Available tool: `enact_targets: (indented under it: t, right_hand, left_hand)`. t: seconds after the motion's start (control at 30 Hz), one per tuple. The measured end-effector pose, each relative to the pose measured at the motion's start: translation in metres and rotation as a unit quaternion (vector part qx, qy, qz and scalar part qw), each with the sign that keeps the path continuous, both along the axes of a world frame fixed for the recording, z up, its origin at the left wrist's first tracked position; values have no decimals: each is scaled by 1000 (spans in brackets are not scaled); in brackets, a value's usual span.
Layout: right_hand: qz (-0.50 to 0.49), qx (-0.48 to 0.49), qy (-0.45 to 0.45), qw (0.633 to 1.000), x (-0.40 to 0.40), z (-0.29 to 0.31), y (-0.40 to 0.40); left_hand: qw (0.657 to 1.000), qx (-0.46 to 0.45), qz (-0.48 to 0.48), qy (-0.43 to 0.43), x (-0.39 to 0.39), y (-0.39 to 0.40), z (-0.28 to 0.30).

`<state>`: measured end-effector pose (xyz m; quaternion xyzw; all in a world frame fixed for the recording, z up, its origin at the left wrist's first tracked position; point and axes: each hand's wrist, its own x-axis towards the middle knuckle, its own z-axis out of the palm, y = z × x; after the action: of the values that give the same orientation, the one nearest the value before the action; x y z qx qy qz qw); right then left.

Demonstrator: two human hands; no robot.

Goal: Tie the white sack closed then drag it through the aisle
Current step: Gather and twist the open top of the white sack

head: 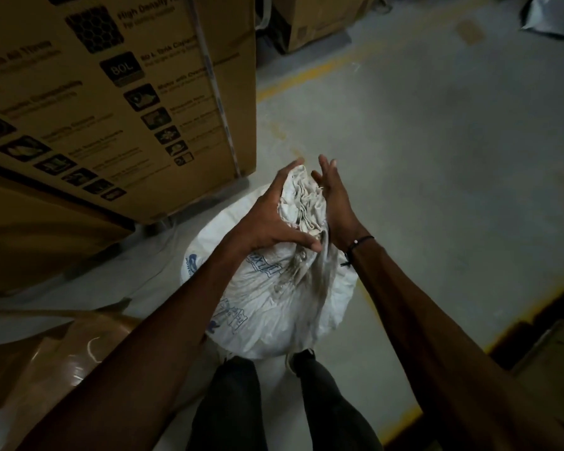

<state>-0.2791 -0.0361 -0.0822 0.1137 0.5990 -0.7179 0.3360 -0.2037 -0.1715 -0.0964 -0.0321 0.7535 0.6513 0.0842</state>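
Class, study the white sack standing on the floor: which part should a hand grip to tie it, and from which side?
Probably grip the gathered neck at the top of the white sack, from above, one palm on each flank. The cloth is already bunched there between the left hand and right hand.

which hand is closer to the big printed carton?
Left. The left hand grips the sack neck on the side facing the carton. The right hand presses the bunched neck from the far side, fingers straight.
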Motion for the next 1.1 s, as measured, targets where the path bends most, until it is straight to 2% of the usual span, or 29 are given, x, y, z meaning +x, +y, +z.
enact_targets:
  t: [0.07,0.17,0.2,0.23,0.3,0.33,0.4,0.47,0.5,0.57,0.63,0.83,0.9,1.03,1.1]
  right_hand:
    - [-2,-22,-26,999,-1,0,-10]
    - [-76,73,23,994,-14,-33,-15]
    - [-84,67,6,994,-22,-55,-10]
    - [-68,76,-23,994,-18,-46,-13]
    - [-130,56,-27,990,-11,-37,-4]
    - [-193,55,0,980,-3,-23,1]
    - [-223,116,80,965,24,-9,22]
    - [-174,169,185,952,58,-9,40]
    - [-95,176,230,952,78,-12,45]
    - [18,188,281,941,105,-24,44]
    - [54,200,321,924,114,-31,27]
    - [-89,250,325,908,94,-33,-33]
    - [-98,252,289,918,85,-36,-35]
    - [-19,211,282,936,62,-55,-16]
    - [61,173,264,947,51,-62,-1]
  left_hand:
    - [1000,-3,22,11,-7,-2,-2]
    - [998,-4,67,21,-14,-2,-5]
    - [997,0,72,19,-16,-1,-6]
    - [997,0,76,17,-17,-1,-7]
    - [997,-3,82,7,-20,1,-9]
    - [996,-3,90,-1,-22,1,-12]
    - [993,3,118,-17,-26,1,-16]
    - [989,7,147,-24,-29,5,-20]
    - [987,8,160,-33,-30,8,-19]
    - [983,12,176,-59,-31,15,-15]
    - [980,10,181,-83,-30,21,-8]
    - [969,44,162,-181,-32,15,9]
    - [967,53,122,-216,-33,-5,17]
    - [975,76,41,-205,-1,-53,23]
    - [977,37,40,-204,29,-69,5]
